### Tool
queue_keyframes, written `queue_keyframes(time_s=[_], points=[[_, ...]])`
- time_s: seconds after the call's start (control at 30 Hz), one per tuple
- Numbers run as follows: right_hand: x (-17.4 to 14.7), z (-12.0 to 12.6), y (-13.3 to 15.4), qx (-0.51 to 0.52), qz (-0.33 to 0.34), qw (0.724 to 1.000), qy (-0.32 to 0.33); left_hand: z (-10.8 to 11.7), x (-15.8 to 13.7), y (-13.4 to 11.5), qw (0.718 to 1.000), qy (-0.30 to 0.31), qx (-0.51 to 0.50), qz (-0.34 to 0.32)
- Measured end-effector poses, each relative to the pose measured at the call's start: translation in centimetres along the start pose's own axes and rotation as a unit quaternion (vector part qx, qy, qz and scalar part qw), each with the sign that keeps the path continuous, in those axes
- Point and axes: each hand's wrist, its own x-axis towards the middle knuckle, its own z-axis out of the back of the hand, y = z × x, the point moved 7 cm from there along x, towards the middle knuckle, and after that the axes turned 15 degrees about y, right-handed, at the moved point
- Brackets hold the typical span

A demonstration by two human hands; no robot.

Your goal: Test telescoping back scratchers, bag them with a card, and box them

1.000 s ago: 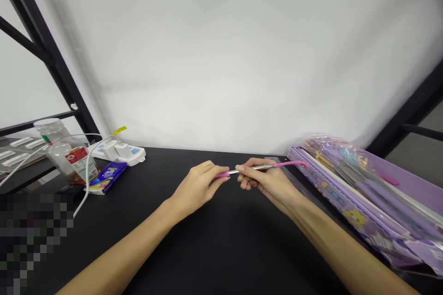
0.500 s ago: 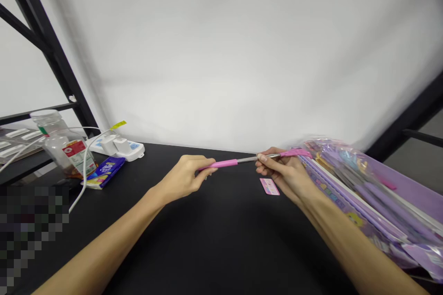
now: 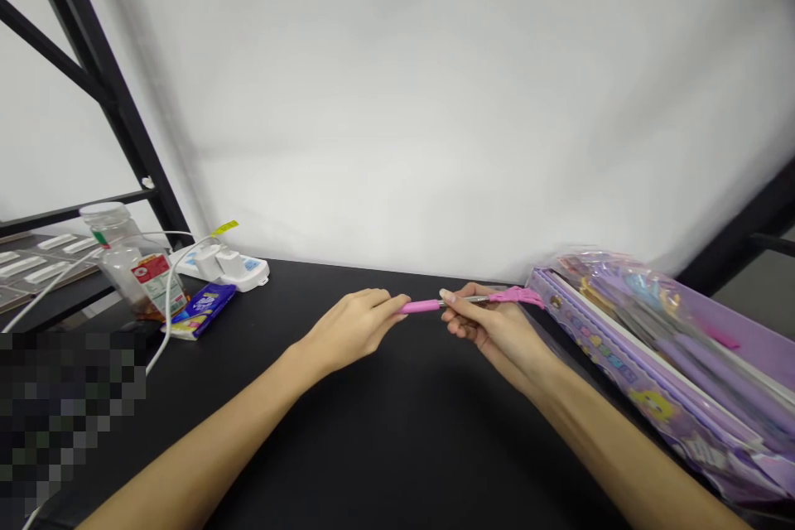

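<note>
Hands closer again; pink pointer [image 3: 463, 300] lies left-right, pink tip right.

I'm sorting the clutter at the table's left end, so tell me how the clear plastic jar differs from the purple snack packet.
The clear plastic jar stands upright; the purple snack packet lies flat on the black table. The jar is see-through with a red-and-white label; the packet is opaque purple. The jar is taller and rounded, the packet slim. Both sit on the left, away from the hands.
</note>
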Motion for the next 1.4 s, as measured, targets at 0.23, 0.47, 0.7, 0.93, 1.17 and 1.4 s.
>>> queue_keyframes(time_s=[0.23,0.47,0.7,0.93,1.17,1.4], points=[[0.1,2.2,3.1,-0.090,0.097,0.991,0.003,-0.3,0.0,2.1,0.920,0.150,-0.346,0.109],[-0.3,1.3,3.4,-0.104,0.103,0.989,0.010,-1.0,0.0,0.9,0.887,0.177,-0.412,0.105],[-0.2,0.8,2.1,-0.046,0.110,0.993,-0.022,0.3,0.1,0.8,0.963,0.020,-0.263,0.063],[0.2,0.8,0.2,0.014,0.095,0.995,-0.038,0.3,-0.6,-0.8,0.993,-0.115,0.013,0.020],[0.2,0.6,-0.7,0.031,0.057,0.997,-0.050,0.5,-0.8,-2.0,0.968,-0.120,0.215,-0.044],[0.9,-2.3,-1.5,0.034,0.031,0.999,-0.011,-0.7,1.2,-1.0,0.981,-0.004,0.185,0.059]])
